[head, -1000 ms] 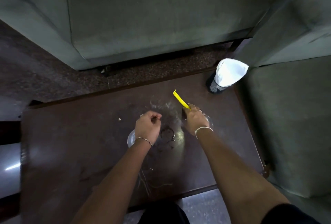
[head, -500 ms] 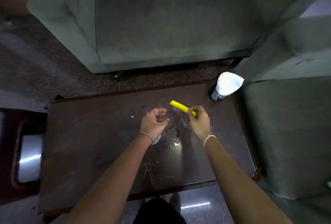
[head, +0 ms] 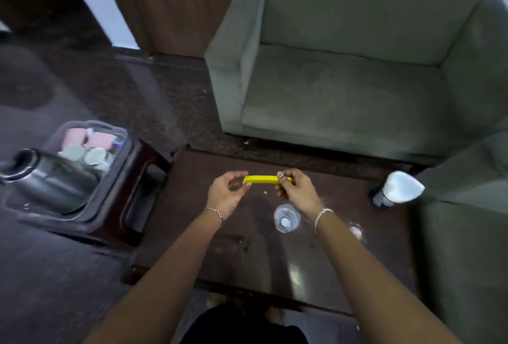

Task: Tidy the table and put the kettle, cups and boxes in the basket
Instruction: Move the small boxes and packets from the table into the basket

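Yellow strip (head: pixel 264 179) is level above the counter (head: pixel 247 261) near its far edge. Right hand (head: pixel 298 192) fingers pinch its right end. Its left end lies between the left hand (head: pixel 225 195) thumb and forefinger, grip unclear. Both forearms extend forward.

Single view, worn on my head, wide-angle, facing forward and steeply down. My fingers (head: pixel 287 182) sit near frame centre, close under the lens. The table (head: pixel 330 261) spreads beneath them, the armchair (head: pixel 343 96) stands beyond them, and the basket (head: pixel 110 178) is well off to their left. Frame edges bend.
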`<state>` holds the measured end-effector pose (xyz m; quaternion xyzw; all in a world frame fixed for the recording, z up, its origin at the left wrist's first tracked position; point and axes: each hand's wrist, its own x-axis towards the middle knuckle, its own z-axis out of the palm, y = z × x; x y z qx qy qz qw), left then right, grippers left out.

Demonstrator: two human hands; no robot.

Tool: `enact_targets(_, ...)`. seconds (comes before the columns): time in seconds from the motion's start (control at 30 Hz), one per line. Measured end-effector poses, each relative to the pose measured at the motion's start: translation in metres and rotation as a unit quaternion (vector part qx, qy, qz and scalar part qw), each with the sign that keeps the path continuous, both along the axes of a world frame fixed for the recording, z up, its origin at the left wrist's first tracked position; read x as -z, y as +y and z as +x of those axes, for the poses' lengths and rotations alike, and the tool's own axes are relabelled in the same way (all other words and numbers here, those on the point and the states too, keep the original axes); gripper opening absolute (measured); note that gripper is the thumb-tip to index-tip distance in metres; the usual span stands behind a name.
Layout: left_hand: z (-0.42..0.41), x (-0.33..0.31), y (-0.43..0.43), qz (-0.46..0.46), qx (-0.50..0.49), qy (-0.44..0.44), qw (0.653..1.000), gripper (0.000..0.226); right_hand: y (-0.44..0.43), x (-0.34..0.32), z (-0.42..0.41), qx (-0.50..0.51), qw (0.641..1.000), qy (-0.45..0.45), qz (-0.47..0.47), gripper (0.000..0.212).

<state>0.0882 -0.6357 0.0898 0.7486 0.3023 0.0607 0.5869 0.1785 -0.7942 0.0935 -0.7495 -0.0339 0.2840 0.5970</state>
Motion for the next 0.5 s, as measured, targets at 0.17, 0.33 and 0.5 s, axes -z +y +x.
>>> enact_targets(0.17, -0.042, -0.015, 0.061, -0.014, -0.105, -0.032, 0.994, 0.019, 0.087, -0.023, -0.02, -0.102, 0.995, -0.023, 0.008, 0.012)
enact_targets(0.33, -0.083, -0.017, 0.134, -0.03, -0.167, -0.024, 0.985, 0.018, 0.183, -0.032, -0.045, -0.15, 0.988, -0.018, 0.023, 0.01)
enact_targets(0.5, -0.11, -0.011, 0.224, -0.048, -0.167, 0.021, 0.985, 0.022, 0.281, -0.027, -0.065, -0.187, 0.982, -0.004, 0.016, 0.01)
